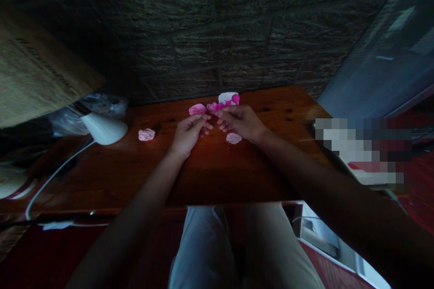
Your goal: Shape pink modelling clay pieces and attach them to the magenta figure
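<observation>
My left hand is over the table with thumb and forefinger pinched together; whatever is between them is too small to make out. Facing it, my right hand is also closed in a pinch, its fingertips close to a row of small pink lumps. Just beyond the left fingertips lies a bright pink ruffled piece. A white piece with magenta balls lies behind the right hand. Below the right fingers sits a pale pink flattened, crinkled piece. Off to the left rests a pale pink crumpled lump.
The wooden table backs onto a dark block wall. At left stand a white cone-shaped object with a cable, a plastic bag and a brown cardboard box. A blurred-out white object is at right.
</observation>
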`<state>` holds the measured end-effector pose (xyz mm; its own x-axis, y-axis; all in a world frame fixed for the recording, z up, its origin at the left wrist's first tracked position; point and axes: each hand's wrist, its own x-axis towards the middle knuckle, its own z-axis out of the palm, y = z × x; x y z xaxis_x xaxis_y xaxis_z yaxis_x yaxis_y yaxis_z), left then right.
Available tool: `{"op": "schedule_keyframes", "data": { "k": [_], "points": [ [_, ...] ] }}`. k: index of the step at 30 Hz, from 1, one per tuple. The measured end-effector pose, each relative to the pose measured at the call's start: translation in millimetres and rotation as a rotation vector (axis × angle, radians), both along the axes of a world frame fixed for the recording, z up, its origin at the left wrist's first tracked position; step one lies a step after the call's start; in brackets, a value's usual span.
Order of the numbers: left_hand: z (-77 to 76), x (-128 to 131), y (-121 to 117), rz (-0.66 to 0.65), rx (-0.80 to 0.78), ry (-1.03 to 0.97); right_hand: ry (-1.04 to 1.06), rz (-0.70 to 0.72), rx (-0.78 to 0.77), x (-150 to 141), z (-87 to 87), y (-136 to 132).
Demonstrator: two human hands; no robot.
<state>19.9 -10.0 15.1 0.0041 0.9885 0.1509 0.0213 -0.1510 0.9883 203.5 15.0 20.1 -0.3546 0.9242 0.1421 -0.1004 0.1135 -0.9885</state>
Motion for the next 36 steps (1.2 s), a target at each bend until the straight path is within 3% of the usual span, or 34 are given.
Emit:
{"op": "schedule_keyframes", "data": {
  "k": [9, 15, 22, 30, 36],
  "points": [
    [-0.3, -0.5, 0.4, 0.016, -0.01, 0.019, 0.03, -0.088, 0.009, 0.9, -0.9, 4.0],
    [-1.8, -1.0, 1.2, 0.009, -0.002, 0.015, -0.039, -0.008, -0.013, -1.6, -7.3, 5.1],
    [-2.3, -1.2, 0.6, -0.004, 0.04, 0.025, -0.073, 0.063, 0.084, 0.5, -2.2, 0.9],
    [-2.0, 3.3, -3.8, -0.072, 0.218, 0.102, -0.025, 0.025, -0.009, 1.6, -4.6, 1.4],
    [-11.7, 2.6, 1.8, -0.163, 0.376, 0.221, 0.014, 0.052, -0.069, 0.0, -4.0, 1.6]
  ]
}}
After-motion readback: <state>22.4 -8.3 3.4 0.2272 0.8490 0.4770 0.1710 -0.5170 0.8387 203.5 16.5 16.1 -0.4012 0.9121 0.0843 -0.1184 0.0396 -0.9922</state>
